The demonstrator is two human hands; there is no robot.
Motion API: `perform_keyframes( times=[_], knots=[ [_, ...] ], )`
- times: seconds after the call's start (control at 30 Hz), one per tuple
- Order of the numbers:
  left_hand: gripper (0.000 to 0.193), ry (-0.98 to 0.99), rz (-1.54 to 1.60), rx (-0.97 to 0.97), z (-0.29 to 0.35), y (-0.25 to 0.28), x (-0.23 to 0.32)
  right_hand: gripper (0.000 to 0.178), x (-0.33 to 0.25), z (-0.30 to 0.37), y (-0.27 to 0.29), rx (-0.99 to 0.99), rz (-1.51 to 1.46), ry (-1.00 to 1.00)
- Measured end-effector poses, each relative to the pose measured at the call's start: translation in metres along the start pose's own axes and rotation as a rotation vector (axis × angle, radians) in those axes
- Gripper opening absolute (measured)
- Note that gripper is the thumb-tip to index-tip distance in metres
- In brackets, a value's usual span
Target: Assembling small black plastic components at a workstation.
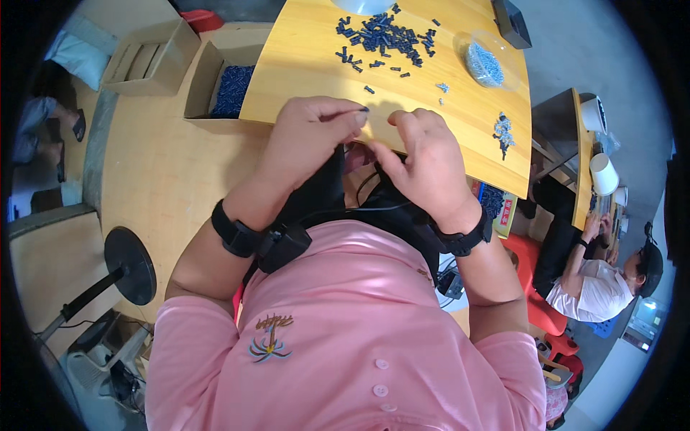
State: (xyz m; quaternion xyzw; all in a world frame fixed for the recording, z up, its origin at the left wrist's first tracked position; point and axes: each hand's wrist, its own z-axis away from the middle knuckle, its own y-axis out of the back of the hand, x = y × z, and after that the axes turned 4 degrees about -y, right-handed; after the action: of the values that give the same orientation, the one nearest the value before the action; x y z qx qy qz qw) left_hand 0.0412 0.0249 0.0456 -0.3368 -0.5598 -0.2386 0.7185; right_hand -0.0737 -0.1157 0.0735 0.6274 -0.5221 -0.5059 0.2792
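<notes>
Above the near edge of the wooden table (309, 65), my left hand (305, 136) pinches a small black plastic part (364, 110) between thumb and fingertips; most of it is covered. Facing it, my right hand (430, 158) has its thumb and index finger apart, with nothing visible between them. A loose black part (369, 90) lies just beyond my fingertips. Farther back spreads a heap of similar black parts (384, 34). A few tiny silvery pieces (443, 87) rest right of centre, and a small cluster of silver and black pieces (504, 131) sits near the right edge.
A clear bowl (484, 65) of small bluish metal pieces and a black tray (511, 23) stand at the back right. Left of the table is a cardboard box (205, 79) of dark parts. A co-worker (593, 284) sits at another table on the right. A round black stand (131, 266) is at left.
</notes>
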Motion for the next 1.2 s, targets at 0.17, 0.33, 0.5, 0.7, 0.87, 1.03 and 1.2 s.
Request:
perform_keyframes(
  times=[0.17, 0.33, 0.5, 0.7, 0.87, 1.03, 1.2],
  knots=[
    [0.024, 0.039, 0.084, 0.113, -0.004, 0.019, -0.006, 0.024, 0.006, 0.007, -0.013, -0.044, -0.149, -0.149],
    [0.026, 0.093, 0.186, 0.175, -0.001, 0.041, -0.012, 0.022, 0.010, 0.005, -0.023, -0.061, -0.182, -0.137],
    [0.023, 0.055, 0.246, 0.528, 0.007, 0.092, -0.022, 0.017, 0.023, 0.015, -0.025, -0.128, -0.137, -0.181],
    [0.031, -0.071, 0.119, 0.660, -0.032, 0.166, -0.014, 0.016, 0.031, 0.026, -0.034, -0.122, -0.154, -0.236],
    [0.040, 0.036, 0.001, 0.646, -0.060, 0.206, -0.018, 0.016, 0.030, 0.022, -0.037, -0.137, -0.138, -0.243],
    [0.038, -0.029, 0.088, 0.634, -0.044, 0.171, -0.031, 0.017, 0.034, 0.026, -0.040, -0.077, -0.136, -0.222],
    [0.029, -0.057, 0.049, 0.532, -0.028, 0.128, -0.015, 0.018, 0.034, 0.022, -0.039, -0.091, -0.083, -0.191]
  ],
)
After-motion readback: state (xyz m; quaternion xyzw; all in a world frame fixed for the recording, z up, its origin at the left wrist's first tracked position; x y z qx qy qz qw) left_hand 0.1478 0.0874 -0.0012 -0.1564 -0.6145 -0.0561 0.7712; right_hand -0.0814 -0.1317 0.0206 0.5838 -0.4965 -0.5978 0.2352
